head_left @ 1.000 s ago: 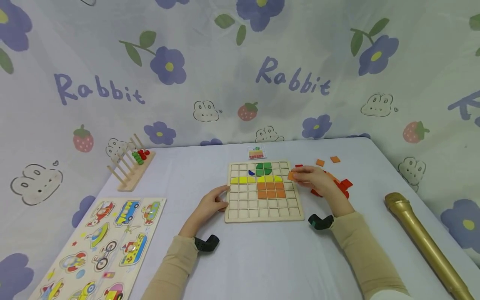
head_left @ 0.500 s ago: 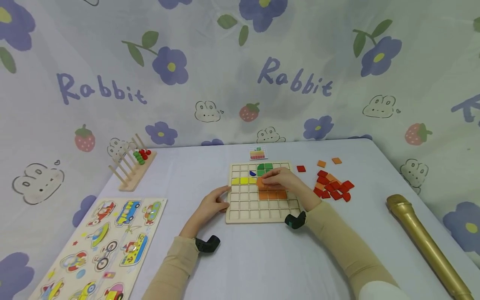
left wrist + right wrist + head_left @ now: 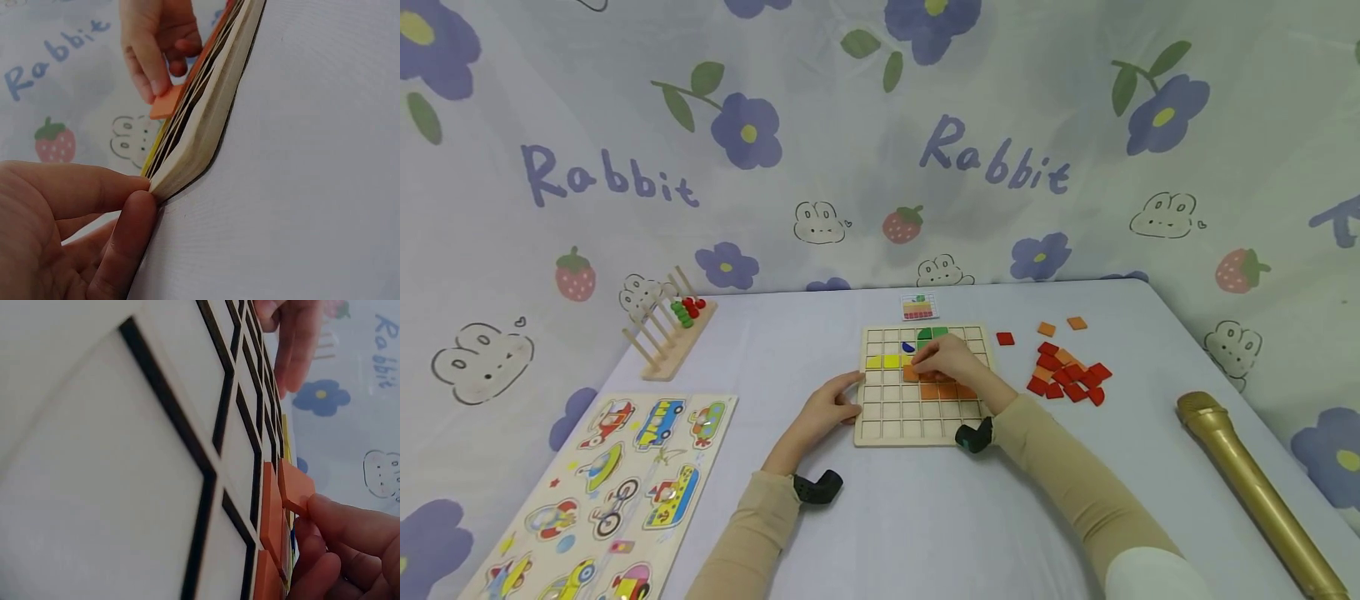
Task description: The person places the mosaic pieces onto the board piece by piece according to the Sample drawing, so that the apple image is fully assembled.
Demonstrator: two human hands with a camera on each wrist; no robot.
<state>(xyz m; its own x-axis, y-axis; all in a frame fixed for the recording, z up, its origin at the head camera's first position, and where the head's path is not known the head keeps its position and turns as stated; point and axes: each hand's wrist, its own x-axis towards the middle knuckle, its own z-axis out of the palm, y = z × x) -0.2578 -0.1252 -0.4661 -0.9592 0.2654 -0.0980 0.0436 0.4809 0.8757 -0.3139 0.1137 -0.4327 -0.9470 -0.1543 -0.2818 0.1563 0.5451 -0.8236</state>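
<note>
A wooden grid board (image 3: 887,429) lies mid-table. My left hand (image 3: 822,414) holds its left edge, with index finger and thumb meeting at the edge (image 3: 194,147) in the left wrist view. Between thumb and fingertips my right hand (image 3: 951,364) pinches an orange square tile (image 3: 297,484), tilted over the grid just left of the orange tiles (image 3: 940,391) set in it. Yellow tiles (image 3: 891,361) form a row above, partly hidden by the right hand. Green tiles (image 3: 937,332) and a small dark blue piece (image 3: 908,347) sit near the board's top.
A pile of red and orange tiles (image 3: 1067,375) lies right of the board, with a single red tile (image 3: 1005,338) nearer. Behind the board is a pattern card (image 3: 919,307). A gold microphone (image 3: 1255,483), vehicle puzzle (image 3: 662,454) and pegged bead stand (image 3: 662,358) flank it.
My right hand has carried the orange tile leftward from the board's right edge to over the grid's middle, now lower and further left than half a second ago. The left hand stays put.
</note>
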